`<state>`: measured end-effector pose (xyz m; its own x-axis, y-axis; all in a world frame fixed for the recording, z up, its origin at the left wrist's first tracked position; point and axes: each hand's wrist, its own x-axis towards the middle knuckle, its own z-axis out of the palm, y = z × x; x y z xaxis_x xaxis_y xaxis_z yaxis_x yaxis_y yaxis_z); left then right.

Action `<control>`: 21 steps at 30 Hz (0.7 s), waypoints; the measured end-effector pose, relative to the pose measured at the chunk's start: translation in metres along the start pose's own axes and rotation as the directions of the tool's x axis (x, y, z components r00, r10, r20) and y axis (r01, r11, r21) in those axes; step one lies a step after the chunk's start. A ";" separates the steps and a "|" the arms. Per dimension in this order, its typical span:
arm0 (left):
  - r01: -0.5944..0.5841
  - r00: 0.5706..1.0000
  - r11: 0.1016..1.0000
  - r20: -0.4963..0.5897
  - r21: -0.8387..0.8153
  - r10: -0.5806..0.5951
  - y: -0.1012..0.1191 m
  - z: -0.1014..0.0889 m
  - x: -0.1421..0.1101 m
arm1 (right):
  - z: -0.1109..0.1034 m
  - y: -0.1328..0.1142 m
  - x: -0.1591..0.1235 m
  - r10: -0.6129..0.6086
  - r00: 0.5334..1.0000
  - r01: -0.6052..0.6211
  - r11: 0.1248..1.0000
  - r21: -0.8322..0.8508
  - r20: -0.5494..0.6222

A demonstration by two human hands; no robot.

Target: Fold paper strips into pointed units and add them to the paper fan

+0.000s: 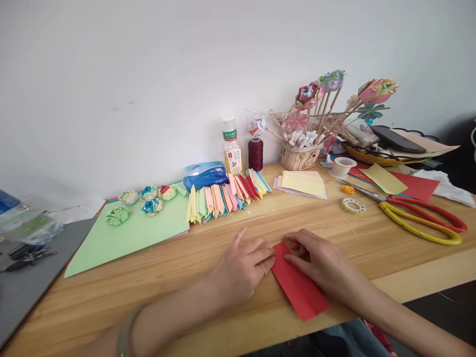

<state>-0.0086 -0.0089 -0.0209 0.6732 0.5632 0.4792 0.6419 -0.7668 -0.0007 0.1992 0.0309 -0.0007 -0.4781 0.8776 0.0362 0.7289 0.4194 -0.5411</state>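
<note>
A red paper strip (pixel 299 287) lies slanted on the wooden table near its front edge, with a lengthwise crease showing. At its upper left edge are the fingertips of my left hand (pixel 247 265), fingers bent and the little finger raised; the thumb is hidden. My right hand (pixel 316 258) is closed at the strip's upper right edge, thumb on top and the other fingers curled beyond the edge. Behind the hands stands a row of folded coloured paper pieces (pixel 219 198). A stack of pale paper slips (pixel 303 183) lies beyond my right hand.
Large scissors (pixel 412 210) lie at the right, near a tape roll (pixel 352 206) and a white spool (pixel 342 166). Paper flowers (pixel 151 207) rest on green sheets (pixel 122 248) at the left. A bottle (pixel 233 153), purple thread (pixel 255 154) and flower basket (pixel 299 156) stand along the wall.
</note>
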 end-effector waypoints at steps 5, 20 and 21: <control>-0.081 0.997 0.992 -0.012 0.092 0.083 -0.001 0.001 0.001 | 0.002 0.001 -0.003 -0.021 0.999 0.022 0.999 0.049 -0.027; -0.052 0.998 0.993 0.047 0.109 0.047 -0.006 0.006 0.001 | 0.017 0.011 -0.014 -0.429 0.877 0.369 0.889 -0.270 -0.214; -0.060 0.997 0.991 0.045 0.117 0.055 -0.006 0.006 0.001 | 0.017 0.011 -0.015 -0.473 0.856 0.404 0.863 -0.302 -0.208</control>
<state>-0.0099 -0.0022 -0.0254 0.7235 0.5331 0.4386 0.6387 -0.7580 -0.1322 0.2055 0.0184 -0.0216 -0.6521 0.6009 0.4623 0.5842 0.7869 -0.1987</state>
